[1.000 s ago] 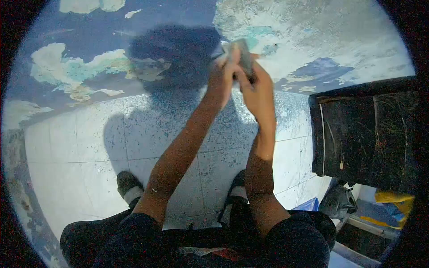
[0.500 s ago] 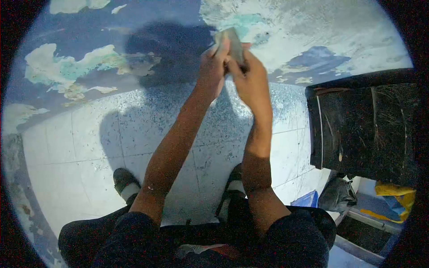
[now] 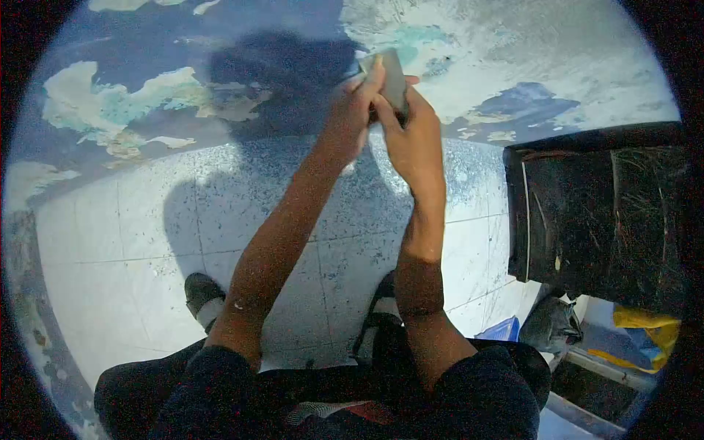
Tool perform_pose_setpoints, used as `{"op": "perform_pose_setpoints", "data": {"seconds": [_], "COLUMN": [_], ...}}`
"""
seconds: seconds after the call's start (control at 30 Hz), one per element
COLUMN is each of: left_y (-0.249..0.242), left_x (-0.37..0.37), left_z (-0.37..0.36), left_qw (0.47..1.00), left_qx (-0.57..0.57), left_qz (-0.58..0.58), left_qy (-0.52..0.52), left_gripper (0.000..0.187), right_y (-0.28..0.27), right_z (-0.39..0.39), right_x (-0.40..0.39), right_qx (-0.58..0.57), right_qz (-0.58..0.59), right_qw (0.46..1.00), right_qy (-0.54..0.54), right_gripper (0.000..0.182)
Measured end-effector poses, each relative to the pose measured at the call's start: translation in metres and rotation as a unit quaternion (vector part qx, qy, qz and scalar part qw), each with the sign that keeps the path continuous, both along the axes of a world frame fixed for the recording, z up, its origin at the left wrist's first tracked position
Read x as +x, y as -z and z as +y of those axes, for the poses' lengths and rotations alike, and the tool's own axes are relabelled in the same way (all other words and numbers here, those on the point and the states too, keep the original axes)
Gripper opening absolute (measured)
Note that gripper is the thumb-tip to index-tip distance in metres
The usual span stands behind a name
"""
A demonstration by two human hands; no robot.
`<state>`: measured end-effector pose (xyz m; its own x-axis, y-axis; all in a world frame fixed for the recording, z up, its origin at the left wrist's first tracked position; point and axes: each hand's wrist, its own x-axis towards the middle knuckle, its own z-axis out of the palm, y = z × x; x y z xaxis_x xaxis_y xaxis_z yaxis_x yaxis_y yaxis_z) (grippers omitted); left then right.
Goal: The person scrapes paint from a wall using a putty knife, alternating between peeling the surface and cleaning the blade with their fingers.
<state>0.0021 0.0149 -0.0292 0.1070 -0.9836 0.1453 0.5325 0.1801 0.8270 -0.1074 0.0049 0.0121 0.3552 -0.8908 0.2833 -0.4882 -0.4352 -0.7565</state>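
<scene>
Both of my hands grip a flat grey scraper point(image 3: 394, 77) against the wall point(image 3: 286, 88), where blue paint meets a bare whitish patch. My left hand point(image 3: 356, 106) is closed on its left side, with a finger laid along the face. From the right, my right hand point(image 3: 411, 128) wraps round the lower part, its thumb near my left fingers. The tool tilts slightly, and its far edge lies at or close to the wall; contact cannot be made out. Paint flakes point(image 3: 271, 172) are scattered over the tiles below.
White floor tiles point(image 3: 88, 235) stretch between the wall and my feet. A dark, scratched wooden piece of furniture point(image 3: 587, 213) stands at right. Below it are a black plastic bag point(image 3: 550, 323), a blue item point(image 3: 500, 328), yellow material point(image 3: 645, 323) and a grey-framed dark panel point(image 3: 594, 389).
Both hands and the scraper have shifted slightly right and down in view. The wall and furniture have also shifted a little, so the camera has moved. The grip stays the same.
</scene>
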Motion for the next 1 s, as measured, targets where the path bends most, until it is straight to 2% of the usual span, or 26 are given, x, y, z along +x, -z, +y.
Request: {"op": "perform_pose_setpoints", "data": {"seconds": [0.1, 0.17, 0.23, 0.3, 0.37, 0.4, 0.43, 0.5, 0.57, 0.73, 0.83, 0.93, 1.0], "left_y": [-0.003, 0.001, -0.002, -0.004, -0.008, -0.004, -0.003, -0.003, -0.005, -0.006, -0.008, -0.014, -0.011], "left_x": [-0.008, -0.012, -0.013, -0.009, -0.005, -0.007, -0.008, -0.005, -0.006, -0.007, -0.007, -0.012, -0.016], "left_z": [-0.001, -0.004, -0.008, -0.004, 0.007, 0.003, 0.003, 0.002, -0.005, -0.010, -0.007, -0.002, -0.008], "left_qw": [0.999, 1.000, 0.998, 0.997, 0.998, 0.996, 0.997, 0.995, 0.993, 0.994, 0.989, 0.990, 0.992], "left_qx": [0.016, 0.003, -0.055, -0.047, 0.017, 0.023, 0.026, -0.012, -0.032, -0.034, -0.008, -0.035, -0.044], "left_qz": [0.014, 0.010, -0.019, -0.014, 0.002, 0.052, 0.048, -0.066, -0.077, -0.048, -0.104, -0.092, 0.024], "left_qy": [-0.029, -0.028, -0.040, -0.054, -0.063, -0.062, -0.062, -0.076, -0.085, -0.097, -0.104, -0.099, -0.115], "left_gripper": [0.065, 0.064, 0.058, 0.059, 0.067, 0.065, 0.065, 0.061, 0.059, 0.051, 0.057, 0.060, 0.050], "right_y": [-0.001, 0.001, -0.002, -0.001, 0.006, 0.005, 0.005, 0.003, 0.002, 0.005, 0.008, 0.001, -0.002], "right_z": [0.003, -0.002, 0.001, 0.001, 0.003, 0.003, 0.004, 0.000, -0.001, -0.004, -0.004, -0.003, -0.006], "right_x": [-0.006, -0.011, -0.010, -0.003, 0.001, 0.001, 0.003, -0.004, -0.005, -0.002, 0.000, -0.003, -0.005], "right_qx": [-0.043, 0.031, 0.054, -0.017, -0.027, -0.026, -0.023, 0.008, 0.067, 0.076, 0.060, 0.044, 0.004], "right_qz": [0.037, -0.007, -0.040, -0.028, -0.049, -0.031, -0.015, -0.024, -0.111, -0.087, -0.108, -0.092, -0.034], "right_qw": [0.998, 0.999, 0.998, 0.999, 0.998, 0.999, 1.000, 0.999, 0.991, 0.993, 0.992, 0.995, 0.999], "right_qy": [0.015, -0.015, -0.017, -0.013, -0.017, -0.007, 0.003, -0.033, -0.028, -0.008, -0.009, -0.011, -0.019], "right_gripper": [0.026, 0.030, 0.032, 0.032, 0.032, 0.031, 0.030, 0.025, 0.020, 0.018, 0.020, 0.022, 0.024]}}
